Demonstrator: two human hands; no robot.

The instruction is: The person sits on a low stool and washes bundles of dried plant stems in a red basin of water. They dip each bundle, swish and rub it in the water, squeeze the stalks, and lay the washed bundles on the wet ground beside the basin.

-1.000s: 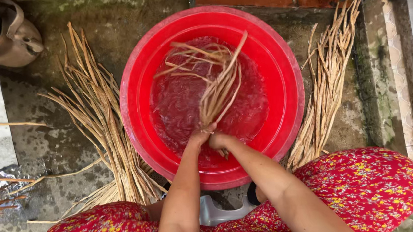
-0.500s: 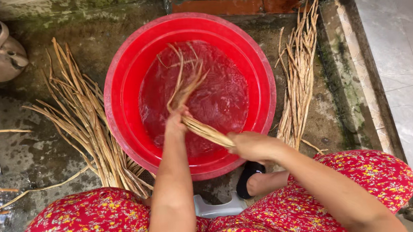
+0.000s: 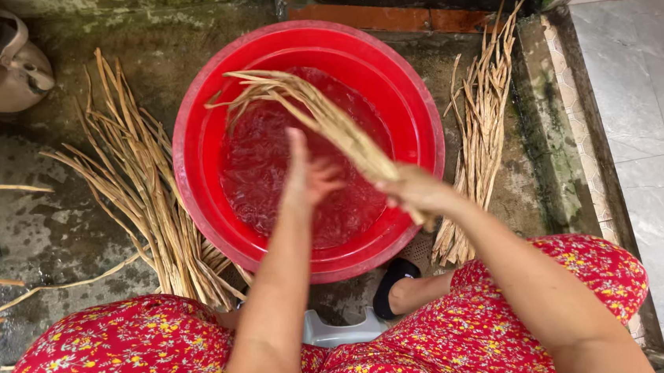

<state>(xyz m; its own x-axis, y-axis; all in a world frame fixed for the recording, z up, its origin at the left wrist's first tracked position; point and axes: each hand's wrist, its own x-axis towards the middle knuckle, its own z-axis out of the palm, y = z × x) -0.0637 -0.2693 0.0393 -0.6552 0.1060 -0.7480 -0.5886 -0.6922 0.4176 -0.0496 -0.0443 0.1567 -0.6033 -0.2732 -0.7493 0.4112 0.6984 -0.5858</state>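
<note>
Nearest the camera, the person's lap is covered by a red garment with a yellow and white flower print (image 3: 117, 361); a small pale plastic stool (image 3: 343, 331) shows between the knees, and a foot in a dark slipper (image 3: 393, 284) rests on the wet concrete floor (image 3: 59, 232). The right hand (image 3: 419, 191) is over the near right rim of the round red plastic basin (image 3: 195, 150), its grip clamped on the near end of a bundle of long tan dried plant stalks (image 3: 318, 112). The bundle slants up and to the far left over the water in the basin, its loose ends fanning out. The left hand (image 3: 307, 176) is over the water just left of the bundle, fingers spread apart and blurred, holding nothing. A loose pile of the same tan stalks (image 3: 143, 193) lies on the floor left of the basin, and a second pile (image 3: 485, 127) lies to its right. A brown kettle (image 3: 11, 70) stands at the far left.
</note>
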